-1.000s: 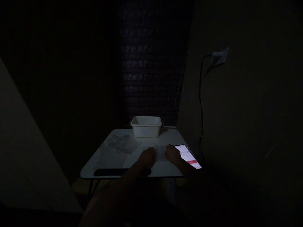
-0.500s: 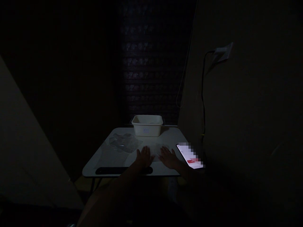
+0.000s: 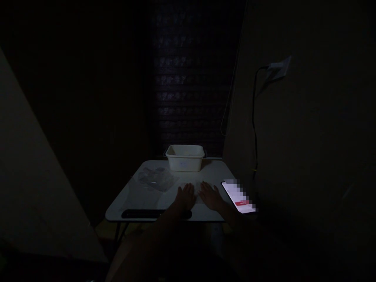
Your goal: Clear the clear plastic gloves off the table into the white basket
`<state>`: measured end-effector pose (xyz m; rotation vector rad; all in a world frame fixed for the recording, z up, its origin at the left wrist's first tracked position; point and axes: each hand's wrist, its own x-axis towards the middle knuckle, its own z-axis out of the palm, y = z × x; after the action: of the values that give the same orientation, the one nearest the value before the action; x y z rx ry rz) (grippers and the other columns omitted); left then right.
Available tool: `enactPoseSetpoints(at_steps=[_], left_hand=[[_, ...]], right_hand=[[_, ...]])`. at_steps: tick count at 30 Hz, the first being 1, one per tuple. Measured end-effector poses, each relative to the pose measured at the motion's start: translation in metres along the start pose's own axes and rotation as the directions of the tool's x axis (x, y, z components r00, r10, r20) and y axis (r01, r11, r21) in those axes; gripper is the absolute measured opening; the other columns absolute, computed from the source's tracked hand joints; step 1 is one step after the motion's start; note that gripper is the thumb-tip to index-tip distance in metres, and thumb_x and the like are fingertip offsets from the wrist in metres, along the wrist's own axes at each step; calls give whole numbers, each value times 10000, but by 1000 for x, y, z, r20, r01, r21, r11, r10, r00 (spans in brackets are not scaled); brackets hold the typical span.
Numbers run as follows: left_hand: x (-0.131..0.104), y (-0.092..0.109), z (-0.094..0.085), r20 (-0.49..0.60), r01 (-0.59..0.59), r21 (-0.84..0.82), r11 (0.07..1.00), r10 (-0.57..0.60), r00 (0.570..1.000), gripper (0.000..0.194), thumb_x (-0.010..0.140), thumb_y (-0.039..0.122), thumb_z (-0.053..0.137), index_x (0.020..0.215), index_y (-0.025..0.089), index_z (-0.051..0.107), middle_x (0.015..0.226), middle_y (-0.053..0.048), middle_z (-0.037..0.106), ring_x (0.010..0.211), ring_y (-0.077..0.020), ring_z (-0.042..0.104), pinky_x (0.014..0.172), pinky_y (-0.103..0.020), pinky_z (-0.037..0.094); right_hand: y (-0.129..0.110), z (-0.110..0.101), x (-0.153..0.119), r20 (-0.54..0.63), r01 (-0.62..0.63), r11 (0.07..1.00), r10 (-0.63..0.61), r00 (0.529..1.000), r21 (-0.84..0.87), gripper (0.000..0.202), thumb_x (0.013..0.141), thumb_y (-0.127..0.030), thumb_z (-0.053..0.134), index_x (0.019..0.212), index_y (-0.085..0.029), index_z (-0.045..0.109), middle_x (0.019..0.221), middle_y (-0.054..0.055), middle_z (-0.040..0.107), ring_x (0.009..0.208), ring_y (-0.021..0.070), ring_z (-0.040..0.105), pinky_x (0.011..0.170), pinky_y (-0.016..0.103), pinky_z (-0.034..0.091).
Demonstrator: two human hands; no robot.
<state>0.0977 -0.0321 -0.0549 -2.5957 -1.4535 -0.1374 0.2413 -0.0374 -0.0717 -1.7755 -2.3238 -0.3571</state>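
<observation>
My left hand (image 3: 186, 196) lies flat near the front of the white table (image 3: 141, 196), its fingers stretched out and pointing away from me. Close beside it, my right hand (image 3: 209, 195) is also flat with fingers extended. Under and between them is a faint, clear plastic sheet or bag (image 3: 199, 195); the dim light hides its outline. To the left lies a crumpled clear plastic bag (image 3: 158, 178), apart from both hands. A white rectangular tub (image 3: 185, 163) stands upright at the back of the table.
A lit phone or tablet (image 3: 237, 197) sits at the table's right edge. Along the front edge runs a dark slot-like strip (image 3: 141, 214), partly behind my left forearm. A black cord (image 3: 254, 117) hangs from a wall outlet (image 3: 279, 69) on the right.
My left hand has slid slightly right, closer to my right hand, and its thumb is now tucked in. The whole view has shifted a little; the tub and crumpled bag stay put.
</observation>
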Motion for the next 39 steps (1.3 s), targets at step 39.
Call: enactPoseSetpoints(at_steps=[39], left_hand=[[-3, -8, -1, 41, 134, 34, 990, -135, 990, 557, 736, 425, 161, 1143, 56, 250, 1208, -169, 223, 1105, -269, 137, 795, -497, 173]], right_hand=[[5, -1, -2, 73, -96, 995, 96, 993, -3, 483, 745, -443, 114, 1164, -231, 224, 1226, 65, 229, 1108, 227, 153, 820, 495, 113]])
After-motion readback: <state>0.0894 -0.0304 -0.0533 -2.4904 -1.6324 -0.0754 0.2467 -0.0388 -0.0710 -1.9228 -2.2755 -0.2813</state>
